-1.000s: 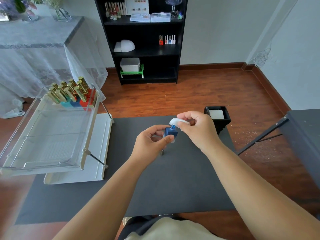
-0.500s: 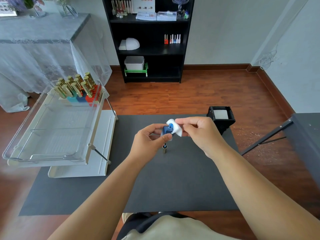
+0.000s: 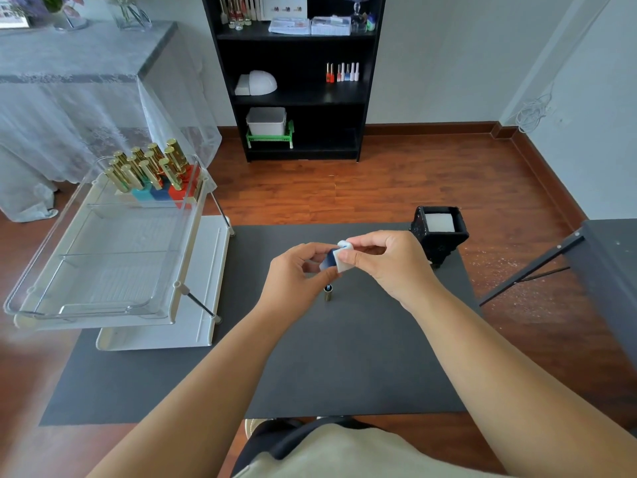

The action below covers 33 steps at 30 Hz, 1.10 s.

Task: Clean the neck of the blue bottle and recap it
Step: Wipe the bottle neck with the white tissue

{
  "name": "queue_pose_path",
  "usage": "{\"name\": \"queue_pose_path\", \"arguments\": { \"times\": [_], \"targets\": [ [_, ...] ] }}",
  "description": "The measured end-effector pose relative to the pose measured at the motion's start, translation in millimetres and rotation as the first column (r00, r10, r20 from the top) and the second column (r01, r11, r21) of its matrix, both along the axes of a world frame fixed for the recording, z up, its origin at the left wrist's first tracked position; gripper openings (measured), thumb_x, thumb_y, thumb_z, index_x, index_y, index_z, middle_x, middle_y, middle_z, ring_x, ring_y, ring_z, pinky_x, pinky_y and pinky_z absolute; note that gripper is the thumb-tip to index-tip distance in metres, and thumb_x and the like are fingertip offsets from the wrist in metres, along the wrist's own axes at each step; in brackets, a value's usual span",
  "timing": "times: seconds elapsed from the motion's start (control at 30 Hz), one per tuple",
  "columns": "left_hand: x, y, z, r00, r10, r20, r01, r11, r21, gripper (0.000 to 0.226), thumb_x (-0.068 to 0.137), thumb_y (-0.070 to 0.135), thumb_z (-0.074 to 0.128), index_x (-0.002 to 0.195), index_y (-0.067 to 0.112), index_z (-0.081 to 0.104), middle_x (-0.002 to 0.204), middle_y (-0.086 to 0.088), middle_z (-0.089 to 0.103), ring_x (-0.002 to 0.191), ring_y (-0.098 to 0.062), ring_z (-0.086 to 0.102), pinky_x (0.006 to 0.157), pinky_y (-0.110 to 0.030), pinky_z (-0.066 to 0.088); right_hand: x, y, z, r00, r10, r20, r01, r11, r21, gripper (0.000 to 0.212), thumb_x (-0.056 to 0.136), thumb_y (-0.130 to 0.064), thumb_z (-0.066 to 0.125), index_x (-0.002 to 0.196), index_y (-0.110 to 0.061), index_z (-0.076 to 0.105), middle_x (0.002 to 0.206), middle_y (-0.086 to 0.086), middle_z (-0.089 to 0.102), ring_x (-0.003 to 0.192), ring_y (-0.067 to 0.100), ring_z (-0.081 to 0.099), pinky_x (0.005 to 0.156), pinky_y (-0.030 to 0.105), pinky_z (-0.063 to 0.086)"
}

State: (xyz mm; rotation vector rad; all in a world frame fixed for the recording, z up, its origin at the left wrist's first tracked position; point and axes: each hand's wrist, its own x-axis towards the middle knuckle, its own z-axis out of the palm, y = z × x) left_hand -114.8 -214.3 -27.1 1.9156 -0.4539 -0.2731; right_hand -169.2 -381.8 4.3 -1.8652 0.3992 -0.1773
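Note:
My left hand (image 3: 293, 274) grips a small blue bottle (image 3: 328, 261) above the black mat (image 3: 344, 357), tilted towards the right. My right hand (image 3: 386, 260) pinches a white pad (image 3: 344, 260) and presses it over the bottle's neck, which is hidden under the pad. The bottle's gold cap (image 3: 327, 293) stands upright on the mat just below both hands, brush end up.
A clear tray rack (image 3: 103, 270) at the left holds several gold-capped bottles (image 3: 151, 170). A black box with white pads (image 3: 439, 232) sits at the mat's far right corner. A dark table edge (image 3: 606, 270) is at the right. A black shelf stands behind.
The white pad has come down from above the bottle's open neck and now covers it. The bottle has tilted more towards the right hand.

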Motion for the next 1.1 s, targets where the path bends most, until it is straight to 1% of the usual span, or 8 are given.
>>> {"name": "queue_pose_path", "arguments": {
  "times": [0.13, 0.37, 0.5, 0.6, 0.73, 0.87, 0.97, 1.1],
  "targets": [
    [-1.0, 0.7, 1.8, 0.995, -0.024, 0.093, 0.015, 0.996, 0.089, 0.029, 0.084, 0.018, 0.079, 0.11, 0.028, 0.075, 0.093, 0.004, 0.071, 0.077, -0.007, 0.064, 0.073, -0.014, 0.048, 0.6, 5.0, -3.3, 1.0, 0.03, -0.001, -0.029, 0.989, -0.145, 0.005, 0.081, -0.028, 0.077, 0.085, -0.028, 0.073, 0.076, -0.013, 0.067, 0.063, -0.007, 0.056, 0.058, 0.005, 0.041],
    [3.7, 6.4, 10.0, 0.986, -0.094, 0.139, 0.079, 0.991, 0.108, 0.033, 0.082, 0.02, 0.081, 0.114, 0.028, 0.075, 0.088, 0.006, 0.069, 0.08, -0.005, 0.061, 0.073, -0.016, 0.05, -2.7, -3.8, 2.0, 0.976, 0.214, 0.045, -0.194, 0.94, -0.281, 0.009, 0.085, -0.019, 0.073, 0.093, -0.019, 0.073, 0.085, -0.005, 0.067, 0.071, 0.002, 0.058, 0.066, 0.01, 0.044],
    [6.8, 7.6, 14.0, 0.978, -0.154, 0.142, 0.142, 0.986, 0.088, 0.034, 0.083, 0.016, 0.08, 0.114, 0.029, 0.075, 0.083, 0.012, 0.065, 0.077, -0.001, 0.062, 0.074, -0.011, 0.047, -5.6, -9.8, 4.9, 0.946, 0.305, 0.114, -0.253, 0.908, -0.333, 0.012, 0.085, -0.012, 0.072, 0.097, -0.015, 0.072, 0.089, 0.0, 0.067, 0.076, 0.01, 0.061, 0.072, 0.016, 0.048],
    [8.2, 9.1, 13.4, 0.976, -0.182, 0.124, 0.171, 0.981, 0.09, 0.035, 0.083, 0.017, 0.081, 0.113, 0.033, 0.075, 0.082, 0.015, 0.066, 0.076, -0.003, 0.062, 0.074, -0.014, 0.047, -8.2, -12.7, 6.0, 0.921, 0.36, 0.149, -0.288, 0.887, -0.361, 0.013, 0.085, -0.007, 0.071, 0.098, -0.012, 0.072, 0.091, 0.0, 0.066, 0.077, 0.009, 0.061, 0.074, 0.015, 0.048],
    [10.0, 10.8, 17.7, 0.968, -0.244, 0.057, 0.239, 0.967, 0.083, 0.038, 0.082, 0.02, 0.081, 0.105, 0.048, 0.071, 0.08, 0.032, 0.066, 0.073, 0.005, 0.059, 0.071, -0.006, 0.041, -13.7, -15.4, 9.5, 0.892, 0.409, 0.192, -0.313, 0.866, -0.39, 0.013, 0.085, -0.006, 0.071, 0.097, -0.01, 0.071, 0.095, 0.002, 0.067, 0.077, 0.009, 0.061, 0.075, 0.018, 0.049],
    [16.3, 11.7, 26.7, 0.946, -0.324, -0.023, 0.325, 0.942, 0.083, 0.033, 0.083, 0.022, 0.08, 0.106, 0.043, 0.073, 0.086, 0.026, 0.073, 0.074, 0.005, 0.063, 0.074, -0.01, 0.046, -15.7, -16.4, 14.5, 0.88, 0.427, 0.206, -0.327, 0.862, -0.388, 0.013, 0.085, -0.005, 0.071, 0.096, -0.012, 0.07, 0.094, 0.001, 0.067, 0.077, 0.01, 0.061, 0.075, 0.02, 0.05],
    [19.7, 12.9, 29.6, 0.93, -0.361, -0.075, 0.365, 0.929, 0.054, 0.03, 0.085, 0.022, 0.079, 0.108, 0.041, 0.074, 0.093, 0.012, 0.078, 0.077, -0.003, 0.067, 0.079, -0.02, 0.05, -16.3, -15.7, 16.9, 0.873, 0.44, 0.208, -0.334, 0.852, -0.403, 0.012, 0.086, -0.005, 0.071, 0.097, -0.01, 0.071, 0.093, -0.001, 0.066, 0.075, 0.01, 0.061, 0.076, 0.02, 0.05],
    [23.1, 15.9, 30.4, 0.892, -0.418, -0.171, 0.418, 0.908, -0.037, 0.029, 0.088, 0.019, 0.075, 0.11, 0.038, 0.075, 0.097, -0.006, 0.08, 0.093, -0.037, 0.072, 0.097, -0.044, 0.052, -16.6, -15.2, 21.5, 0.863, 0.471, 0.182, -0.362, 0.828, -0.428, 0.013, 0.086, -0.007, 0.07, 0.099, -0.009, 0.071, 0.094, 0.001, 0.065, 0.077, 0.011, 0.062, 0.078, 0.026, 0.051]
  ]
}}
